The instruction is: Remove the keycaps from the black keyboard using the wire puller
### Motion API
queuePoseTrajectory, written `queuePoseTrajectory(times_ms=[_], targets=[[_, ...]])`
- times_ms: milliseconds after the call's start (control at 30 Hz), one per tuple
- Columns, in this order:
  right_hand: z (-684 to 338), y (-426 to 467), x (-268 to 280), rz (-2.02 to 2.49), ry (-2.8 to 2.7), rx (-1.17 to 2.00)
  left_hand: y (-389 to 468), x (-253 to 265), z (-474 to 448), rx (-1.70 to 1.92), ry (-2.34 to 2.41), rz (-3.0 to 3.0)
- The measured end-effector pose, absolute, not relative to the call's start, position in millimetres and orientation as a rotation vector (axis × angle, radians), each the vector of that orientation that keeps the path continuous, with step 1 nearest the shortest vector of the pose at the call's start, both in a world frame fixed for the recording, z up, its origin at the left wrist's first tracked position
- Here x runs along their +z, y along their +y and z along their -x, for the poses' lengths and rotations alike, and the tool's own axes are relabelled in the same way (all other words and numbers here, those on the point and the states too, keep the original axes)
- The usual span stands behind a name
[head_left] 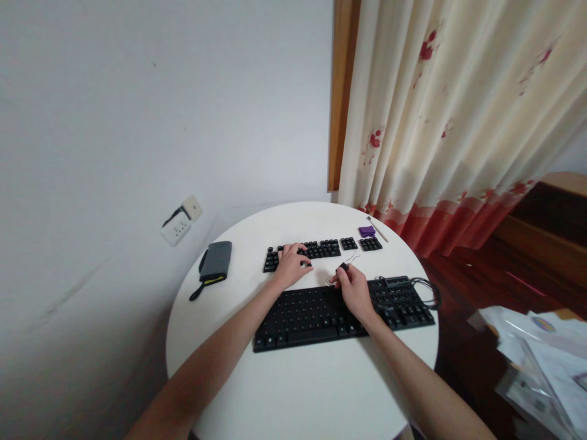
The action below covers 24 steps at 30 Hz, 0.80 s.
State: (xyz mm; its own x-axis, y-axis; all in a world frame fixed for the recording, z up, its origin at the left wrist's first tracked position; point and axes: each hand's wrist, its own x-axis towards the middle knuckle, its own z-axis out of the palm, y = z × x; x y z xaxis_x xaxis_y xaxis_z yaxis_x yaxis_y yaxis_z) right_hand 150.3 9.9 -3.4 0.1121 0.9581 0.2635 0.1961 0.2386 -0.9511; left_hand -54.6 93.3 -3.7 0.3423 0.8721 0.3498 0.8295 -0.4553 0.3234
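Note:
My left hand (290,267) reaches over the rows of loose black keycaps (323,249) laid out on the white table. Its fingers are apart, and a dark keycap (306,264) shows beside the thumb. My right hand (353,290) is closed in a pinch on a wire keycap puller (352,259), whose thin loops stick out past the fingers. A dark piece (342,267) sits at those fingertips; its kind is hard to make out. Below both hands lies a black keyboard (298,311); its upper left part is stripped to bare stems, while the bottom row and right side still carry keys.
A grey pouch (216,261) with a strap lies on the round white table (293,391) at left. A purple cloth (367,231) and a slim brush (378,230) rest at back right. The keyboard's coiled cable (428,293) hangs near the right edge.

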Motion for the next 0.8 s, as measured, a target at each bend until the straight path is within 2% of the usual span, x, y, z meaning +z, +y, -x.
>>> queuePoseTrajectory(times_ms=[800], targets=[[-149.7, 9.8, -5.5, 1.215, -1.386, 0.821, 91.1, -5.4, 54.0, 0.756, 1.886, -2.386]])
